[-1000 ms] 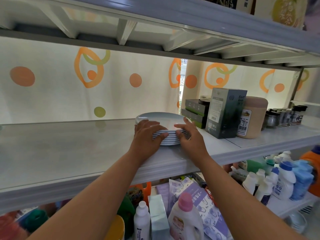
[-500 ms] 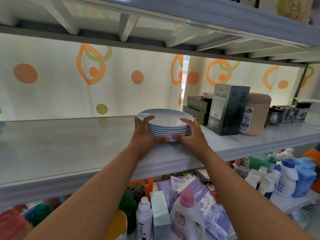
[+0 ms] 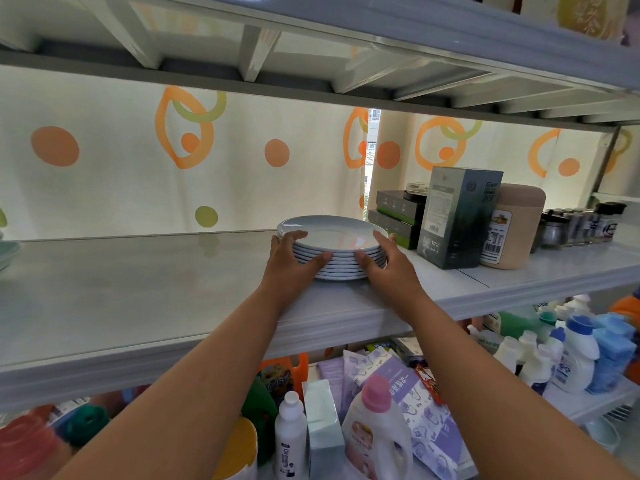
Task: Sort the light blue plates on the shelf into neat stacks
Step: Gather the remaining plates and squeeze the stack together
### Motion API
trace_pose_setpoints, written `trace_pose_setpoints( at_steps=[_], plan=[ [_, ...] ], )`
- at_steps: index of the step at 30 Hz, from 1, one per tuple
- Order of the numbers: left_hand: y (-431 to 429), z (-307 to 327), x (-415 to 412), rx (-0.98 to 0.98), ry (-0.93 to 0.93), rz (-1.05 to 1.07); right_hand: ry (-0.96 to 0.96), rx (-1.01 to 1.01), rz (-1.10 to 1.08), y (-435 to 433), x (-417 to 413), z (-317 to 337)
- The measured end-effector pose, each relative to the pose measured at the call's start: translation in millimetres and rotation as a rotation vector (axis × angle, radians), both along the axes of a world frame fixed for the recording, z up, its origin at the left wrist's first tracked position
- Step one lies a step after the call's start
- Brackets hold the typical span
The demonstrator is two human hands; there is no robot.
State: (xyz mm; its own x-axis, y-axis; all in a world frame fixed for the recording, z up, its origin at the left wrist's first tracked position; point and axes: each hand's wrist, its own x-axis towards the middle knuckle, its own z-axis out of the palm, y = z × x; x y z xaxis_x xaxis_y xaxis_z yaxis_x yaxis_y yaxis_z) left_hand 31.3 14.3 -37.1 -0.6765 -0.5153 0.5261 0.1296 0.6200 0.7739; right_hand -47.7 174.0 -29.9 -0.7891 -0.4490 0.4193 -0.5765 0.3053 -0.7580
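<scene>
Left hand and right hand grip the plates from either side, neatly piled on the shelf.

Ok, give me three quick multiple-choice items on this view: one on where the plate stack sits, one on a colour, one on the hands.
1. The plate stack stands: A) on the shelf left of the tall box; B) among the bottles below; C) on the top shelf.
2. The tall box is: A) red; B) dark green; C) yellow.
3. The left hand and right hand: A) hang idle; B) hold bottles; C) grip the stack's sides.
Key: 1 A, the box stands to its right; 2 B, its faces are dark green; 3 C, fingers curl round its rims.
</scene>
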Motion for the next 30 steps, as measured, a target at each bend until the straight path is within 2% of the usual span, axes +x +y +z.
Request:
trace_pose_setpoints(
  at_steps=[10, 16, 21, 30],
  plan=[
    [0, -2, 6, 0.004, -0.031, -0.072, -0.071, 0.063, 0.094, 1, 4, 5],
    [1, -2, 6, -0.027, -0.049, -0.068, -0.059, -0.011, 0.033, 0, 0, 1],
    [2, 1, 7, -0.004, -0.057, -0.038, -0.140, -0.123, 0.065, 3, -6, -1],
    [4, 4, 9, -0.002, -0.025, -0.028, -0.123, -0.089, 0.092, 4, -8, -1]
  ],
)
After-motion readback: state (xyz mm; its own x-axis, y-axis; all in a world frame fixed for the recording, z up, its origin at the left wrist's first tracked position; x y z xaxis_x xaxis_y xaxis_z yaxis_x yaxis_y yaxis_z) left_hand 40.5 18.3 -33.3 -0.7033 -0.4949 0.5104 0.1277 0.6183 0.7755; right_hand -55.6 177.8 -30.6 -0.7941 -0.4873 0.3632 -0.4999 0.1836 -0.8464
